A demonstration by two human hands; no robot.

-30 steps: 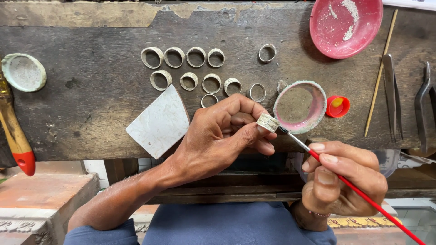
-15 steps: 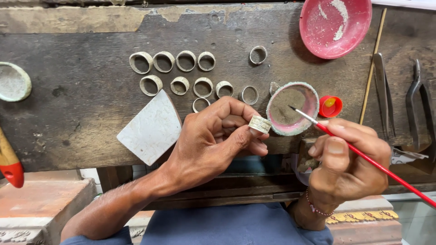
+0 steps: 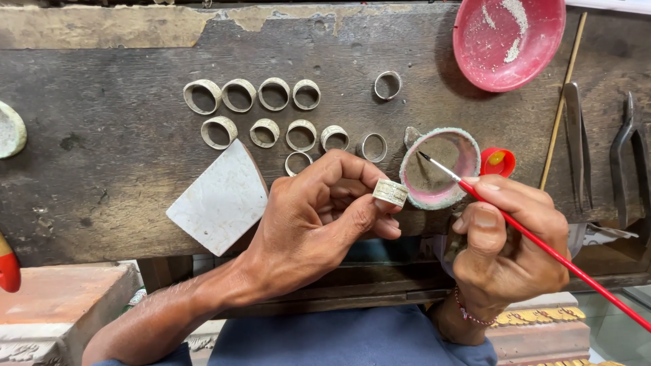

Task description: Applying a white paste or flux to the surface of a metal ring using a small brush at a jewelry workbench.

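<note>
My left hand (image 3: 319,217) pinches a wide silver ring (image 3: 390,192) between thumb and fingers, just above the bench's front edge. My right hand (image 3: 505,247) grips a thin red-handled brush (image 3: 542,245). The brush tip reaches into a small pink cup (image 3: 415,193) with a crusted rim, right of the held ring. Several more silver rings (image 3: 274,93) lie in two rows on the dark wooden bench (image 3: 122,163) beyond my left hand.
A white stone slab (image 3: 220,200) lies left of my left hand. A red dish (image 3: 508,37) with white powder sits at the back right. A small red cap (image 3: 498,161), a wooden stick (image 3: 561,102), tweezers (image 3: 575,135) and pliers (image 3: 627,149) lie on the right.
The brush tip has gone from touching the held ring to dipping into the pink cup. My right hand rose toward the bench. My left hand kept the ring nearly still.
</note>
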